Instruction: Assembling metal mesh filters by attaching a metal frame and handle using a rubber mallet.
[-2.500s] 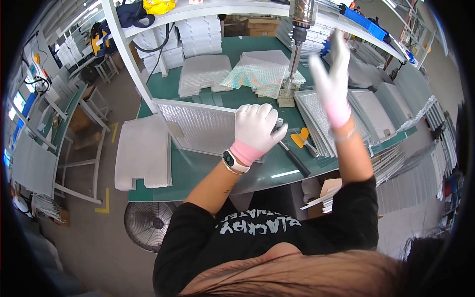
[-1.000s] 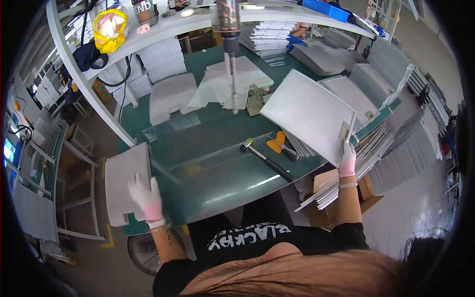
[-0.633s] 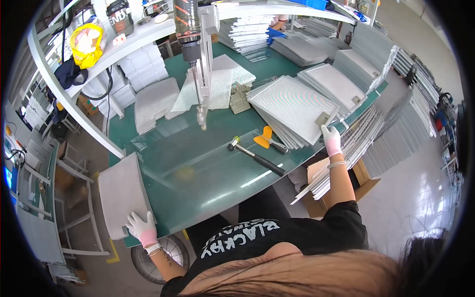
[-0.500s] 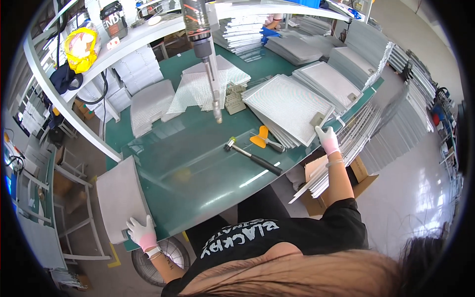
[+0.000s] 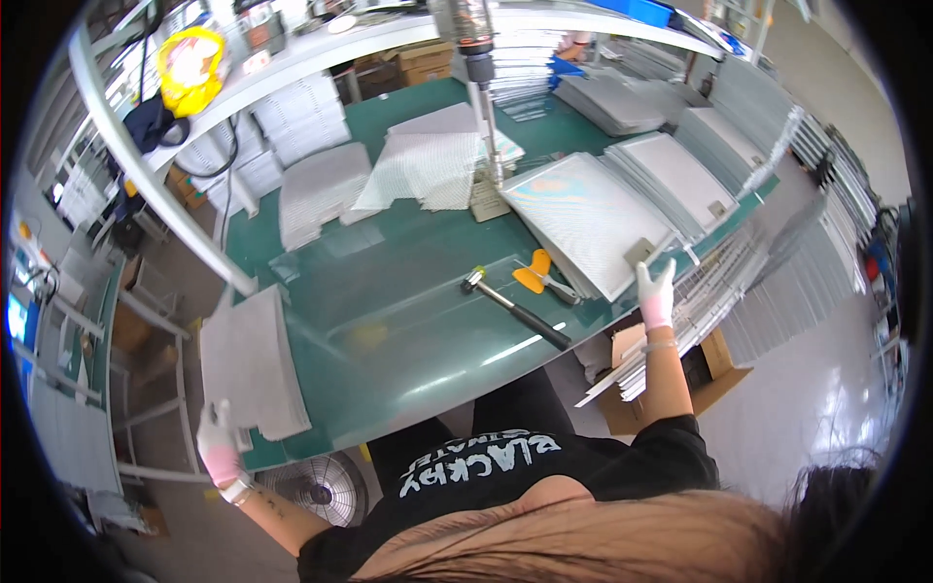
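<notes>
My left hand [image 5: 220, 442], in a white glove with a pink cuff, is at the near left corner of a stack of light grey flat panels [image 5: 251, 364]. Its fingers are apart, and I cannot tell whether they touch the edge. My right hand [image 5: 656, 293], gloved alike, has thumb and fingers spread at the near right corner of a fanned stack of framed mesh panels [image 5: 588, 219]. Between the hands, a hammer [image 5: 515, 311] with a black handle lies on the green table [image 5: 389, 360]. Beside it is an orange-bladed scraper [image 5: 534, 272].
A power screwdriver [image 5: 481, 87] hangs over the table. Mesh sheets [image 5: 423, 160] and grey panels [image 5: 321, 189] lie toward the back. A white shelf [image 5: 292, 58] crosses the far side, carrying a yellow bag [image 5: 191, 73]. Below the right edge are metal strips [image 5: 671, 330] and a carton [image 5: 719, 374].
My left hand has moved off the top of the grey panels to their outer left corner, and the panels sit shifted. My right hand stays by the framed panels, fingers now spread. The view has turned slightly.
</notes>
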The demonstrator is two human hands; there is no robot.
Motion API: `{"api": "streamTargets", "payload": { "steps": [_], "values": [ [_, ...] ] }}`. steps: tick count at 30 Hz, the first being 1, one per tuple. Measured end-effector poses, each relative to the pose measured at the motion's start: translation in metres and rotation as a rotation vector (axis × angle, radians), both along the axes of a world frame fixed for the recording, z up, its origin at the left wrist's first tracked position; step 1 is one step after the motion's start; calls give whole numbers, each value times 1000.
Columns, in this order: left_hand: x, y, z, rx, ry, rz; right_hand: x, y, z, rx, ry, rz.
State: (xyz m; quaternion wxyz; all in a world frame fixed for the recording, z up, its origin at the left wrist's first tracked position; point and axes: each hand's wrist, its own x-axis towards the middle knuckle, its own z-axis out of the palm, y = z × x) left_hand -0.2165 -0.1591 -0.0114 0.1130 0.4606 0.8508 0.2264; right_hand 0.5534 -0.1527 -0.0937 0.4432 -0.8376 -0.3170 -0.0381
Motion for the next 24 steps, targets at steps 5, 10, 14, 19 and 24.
{"api": "streamTargets", "payload": {
  "steps": [5,10,14,19,24],
  "values": [
    [39,-38,63,465,-579,-166,-49,-17,21,414,-73,120],
    [155,-41,44,340,-323,-506,-174,-5,46,452,-431,744],
    [246,0,-24,-10,170,-910,-269,47,42,184,-355,1263],
    [267,51,-20,-211,42,-1132,-307,102,-18,-366,-524,1346],
    [211,223,-43,208,355,-815,-316,115,-13,-285,-592,1269]
  ]
}}
